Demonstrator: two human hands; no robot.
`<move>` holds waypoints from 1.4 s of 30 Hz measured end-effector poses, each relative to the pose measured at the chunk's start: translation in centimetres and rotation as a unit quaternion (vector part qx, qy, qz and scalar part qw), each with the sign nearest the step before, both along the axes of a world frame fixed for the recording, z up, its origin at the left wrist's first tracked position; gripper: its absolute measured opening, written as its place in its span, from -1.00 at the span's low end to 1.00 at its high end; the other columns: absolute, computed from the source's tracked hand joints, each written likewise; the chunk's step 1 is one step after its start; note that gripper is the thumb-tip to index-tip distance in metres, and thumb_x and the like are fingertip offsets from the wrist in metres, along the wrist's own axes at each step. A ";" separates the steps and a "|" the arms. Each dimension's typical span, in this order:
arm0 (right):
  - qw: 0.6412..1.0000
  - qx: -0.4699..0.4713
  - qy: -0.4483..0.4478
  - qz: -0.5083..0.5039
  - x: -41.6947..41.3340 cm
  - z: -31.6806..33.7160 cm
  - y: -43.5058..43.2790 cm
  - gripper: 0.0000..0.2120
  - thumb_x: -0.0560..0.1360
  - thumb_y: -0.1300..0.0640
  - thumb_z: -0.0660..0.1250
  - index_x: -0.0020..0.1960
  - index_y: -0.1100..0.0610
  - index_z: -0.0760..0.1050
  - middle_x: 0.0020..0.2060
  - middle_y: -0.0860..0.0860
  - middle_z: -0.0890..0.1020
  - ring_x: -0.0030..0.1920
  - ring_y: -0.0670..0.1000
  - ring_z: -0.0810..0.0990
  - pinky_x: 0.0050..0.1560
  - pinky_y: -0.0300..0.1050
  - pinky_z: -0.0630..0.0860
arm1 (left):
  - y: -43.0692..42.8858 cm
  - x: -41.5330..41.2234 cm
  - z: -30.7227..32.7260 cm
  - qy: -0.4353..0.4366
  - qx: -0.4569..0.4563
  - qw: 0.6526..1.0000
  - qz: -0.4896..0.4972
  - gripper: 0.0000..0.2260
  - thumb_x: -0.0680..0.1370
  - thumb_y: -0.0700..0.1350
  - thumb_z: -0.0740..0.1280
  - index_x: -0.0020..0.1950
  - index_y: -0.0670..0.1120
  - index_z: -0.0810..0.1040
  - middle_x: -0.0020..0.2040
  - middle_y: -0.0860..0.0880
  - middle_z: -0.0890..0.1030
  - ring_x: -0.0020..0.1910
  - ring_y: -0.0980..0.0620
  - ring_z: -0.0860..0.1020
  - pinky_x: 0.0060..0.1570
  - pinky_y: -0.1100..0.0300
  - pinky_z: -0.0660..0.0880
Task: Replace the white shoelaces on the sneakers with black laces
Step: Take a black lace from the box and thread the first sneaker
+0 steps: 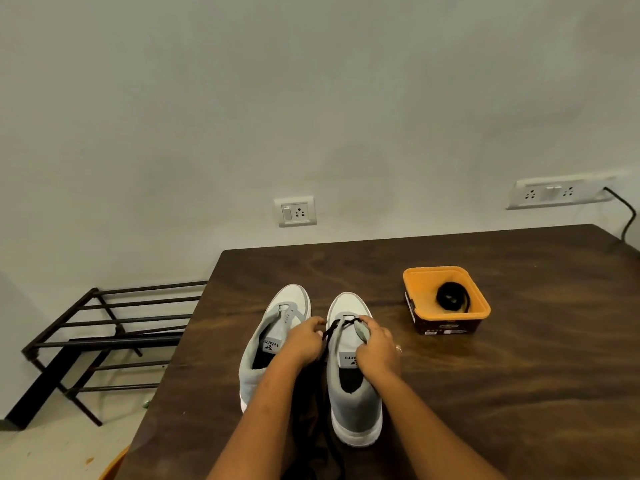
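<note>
Dark wooden table (485, 393), set against a plain wall. Orange tub (412, 277) with a dark label stands on the table's far right part. Single socket (297, 212) on the wall just above the table's far left corner. Double socket (557, 192) above its far right corner; black cable (628, 216) drops from it behind the table. Black metal rack (114, 334) on the floor, left of the table.

Sneakers (349, 306) grey and white; threaded lace (331, 330) black; coiled lace (452, 299) black; tub (409, 276) orange, dark brown sides; table (519, 393) dark brown wood grain; rack (104, 320) black.
</note>
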State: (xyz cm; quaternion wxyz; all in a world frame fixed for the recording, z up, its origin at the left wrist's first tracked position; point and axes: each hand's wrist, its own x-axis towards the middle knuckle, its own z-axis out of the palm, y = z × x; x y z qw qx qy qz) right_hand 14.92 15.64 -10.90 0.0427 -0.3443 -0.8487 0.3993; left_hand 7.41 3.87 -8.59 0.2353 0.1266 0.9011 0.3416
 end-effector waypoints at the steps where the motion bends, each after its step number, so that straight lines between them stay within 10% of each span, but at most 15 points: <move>1: 1.000 0.000 -0.002 0.005 -0.1 -0.1 0.0 -0.43 0.53 0.31 0.09 0.44 -0.16 0.26 0.38 0.02 0.35 0.33 0.17 0.34 0.31 -0.05 0.33 | 0.5 0.1 -0.3 0.019 0.014 1.000 0.009 -0.67 0.63 -0.22 0.09 0.38 -0.10 0.41 0.31 -0.11 0.50 0.28 -0.10 0.46 0.27 0.15 0.38; 4: 1.000 0.001 0.001 0.000 -0.2 -0.4 0.1 -0.39 0.53 0.35 0.02 0.43 -0.21 0.27 0.39 -0.01 0.33 0.34 0.18 0.32 0.28 -0.03 0.38 | 1.7 0.0 -1.6 0.021 0.040 0.998 0.040 -0.70 0.63 -0.21 0.09 0.28 -0.10 0.51 0.22 -0.12 0.57 0.20 -0.12 0.51 0.20 0.16 0.43; 9: 1.000 0.010 0.017 -0.014 -0.5 -0.6 0.1 -0.38 0.52 0.38 0.01 0.40 -0.20 0.32 0.39 -0.10 0.34 0.31 0.14 0.32 0.27 0.00 0.42 | 1.6 -0.6 -2.5 -0.043 0.046 0.996 0.069 -0.85 0.62 -0.15 0.14 -0.12 -0.05 0.44 -0.29 -0.05 0.45 -0.41 0.04 0.39 -0.56 0.26 0.31; 14: 0.999 0.012 0.026 -0.031 -0.4 -0.5 0.1 -0.41 0.52 0.37 0.03 0.38 -0.18 0.36 0.37 -0.12 0.39 0.30 0.10 0.35 0.23 -0.02 0.45 | 2.4 -1.3 -1.0 0.004 -0.009 0.999 0.037 -0.81 0.63 -0.15 0.10 0.04 -0.16 0.48 0.04 -0.20 0.56 0.02 -0.14 0.52 -0.03 0.11 0.40; 20: 0.997 0.021 0.035 -0.058 0.1 -0.3 0.1 -0.71 0.58 0.12 0.20 0.27 -0.11 0.45 0.21 -0.06 0.55 0.21 0.06 0.50 0.17 0.02 0.50 | 2.9 -1.7 4.3 -0.108 0.197 0.972 0.073 -0.82 0.63 -0.27 0.12 -0.16 -0.12 0.37 -0.35 -0.07 0.44 -0.47 0.04 0.36 -0.44 0.23 0.35; 25: 0.995 0.009 0.093 -0.039 -0.1 0.2 -0.2 -0.80 0.55 0.04 0.27 0.16 -0.10 0.50 0.21 -0.09 0.54 0.26 0.01 0.46 0.26 0.01 0.41 | 2.4 -1.0 11.4 -0.207 0.452 0.861 0.101 -0.74 0.65 -0.32 0.02 0.07 -0.17 0.49 -0.13 -0.08 0.57 -0.32 0.05 0.57 -0.31 0.16 0.58; 31: 0.886 -0.377 0.243 0.121 -1.2 8.9 -1.6 -0.64 0.64 -0.03 0.10 -0.12 0.16 0.54 -0.40 -0.01 0.59 -0.34 -0.04 0.57 -0.14 -0.13 0.50 | 4.1 -0.1 13.7 -0.204 0.583 0.771 0.153 -0.68 0.61 -0.42 0.02 0.25 -0.20 0.43 0.11 -0.13 0.50 -0.12 -0.04 0.59 -0.26 0.21 0.62; 35: 0.863 -0.423 0.251 0.117 0.1 9.6 0.8 -0.67 0.60 -0.08 0.17 -0.16 0.15 0.46 -0.56 -0.10 0.33 -0.57 -0.15 0.29 -0.40 -0.21 0.35 | 2.2 -1.5 11.7 -0.113 0.481 0.839 0.230 -0.63 0.61 -0.41 -0.04 0.24 -0.21 0.47 0.10 -0.09 0.49 -0.32 0.09 0.45 -0.51 0.38 0.38; 38: 0.914 -0.333 0.195 0.128 1.4 9.3 3.6 -0.69 0.53 -0.09 0.26 -0.19 0.16 0.45 -0.49 -0.04 0.31 -0.51 -0.11 0.25 -0.50 -0.29 0.29 | -1.4 -2.2 9.7 -0.070 0.311 0.921 0.223 -0.65 0.61 -0.38 -0.03 0.20 -0.25 0.51 -0.03 -0.12 0.51 -0.44 0.10 0.28 -0.67 0.40 0.20; 42: 0.954 -0.229 0.133 0.141 2.3 8.2 5.8 -0.77 0.59 0.08 0.25 -0.08 0.21 0.58 -0.40 -0.02 0.47 -0.45 -0.13 0.32 -0.47 -0.29 0.25 | -4.5 -3.0 7.3 -0.052 -0.043 0.995 0.079 -0.72 0.60 -0.31 0.11 0.20 -0.23 0.55 -0.08 -0.17 0.56 -0.29 0.01 0.56 -0.26 0.23 0.52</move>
